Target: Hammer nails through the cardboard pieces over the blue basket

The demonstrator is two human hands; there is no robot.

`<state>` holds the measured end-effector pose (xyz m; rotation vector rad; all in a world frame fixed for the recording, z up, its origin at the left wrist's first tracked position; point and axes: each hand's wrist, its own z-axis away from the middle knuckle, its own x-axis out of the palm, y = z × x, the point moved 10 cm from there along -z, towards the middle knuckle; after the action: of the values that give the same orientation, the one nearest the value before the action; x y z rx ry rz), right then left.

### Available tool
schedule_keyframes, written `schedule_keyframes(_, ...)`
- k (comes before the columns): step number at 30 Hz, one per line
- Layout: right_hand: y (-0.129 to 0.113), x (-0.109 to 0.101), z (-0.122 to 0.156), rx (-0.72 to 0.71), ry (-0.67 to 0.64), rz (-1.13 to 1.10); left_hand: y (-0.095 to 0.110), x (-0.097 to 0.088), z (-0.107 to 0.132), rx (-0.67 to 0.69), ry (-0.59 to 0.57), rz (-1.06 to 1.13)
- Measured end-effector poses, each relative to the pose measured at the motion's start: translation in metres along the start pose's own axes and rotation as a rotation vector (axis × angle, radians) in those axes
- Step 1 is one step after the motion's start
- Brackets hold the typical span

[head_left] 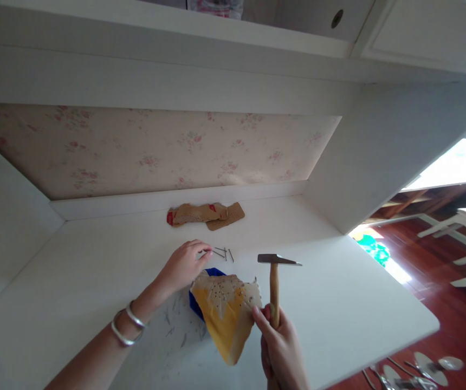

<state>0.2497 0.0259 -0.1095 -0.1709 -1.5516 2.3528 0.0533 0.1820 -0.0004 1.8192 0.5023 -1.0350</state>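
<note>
My left hand (188, 262), with two bangles on the wrist, has its fingertips pinched together beside several loose nails (225, 254) on the white surface. One nail seems to run from between those fingertips, though its end is hidden. My right hand (279, 341) is wrapped round the wooden handle of a hammer (274, 281), its metal head raised and level. The right thumb touches the edge of a yellow and cream, roughly triangular sheet (225, 309) dotted with many small holes. Under the sheet, partly covered, sits a blue object (195, 306).
Torn brown cardboard pieces (200, 214) lie near the back ledge. Dark scraps or marks (174, 319) show left of the sheet. A white shelf (168, 70) overhangs the white worktop (338, 303), and a side panel (363, 151) rises at the right. Glassy items stand on the floor below.
</note>
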Motion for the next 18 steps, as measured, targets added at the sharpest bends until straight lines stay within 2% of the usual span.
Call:
schedule_keyframes(4,0.002,0.004,0.001,0.006,0.007,-0.033,-0.019,0.031,-0.04,0.066,-0.131,-0.044)
schedule_keyframes(7,0.003,0.005,0.001,0.022,0.009,-0.066,-0.025,0.057,-0.058,0.129,-0.21,-0.087)
schedule_keyframes(12,0.002,0.003,0.0,0.033,0.003,-0.055,-0.03,0.085,-0.072,0.203,-0.259,-0.144)
schedule_keyframes(18,-0.004,-0.002,-0.001,0.031,0.003,-0.005,-0.032,0.099,-0.077,0.274,-0.291,-0.161)
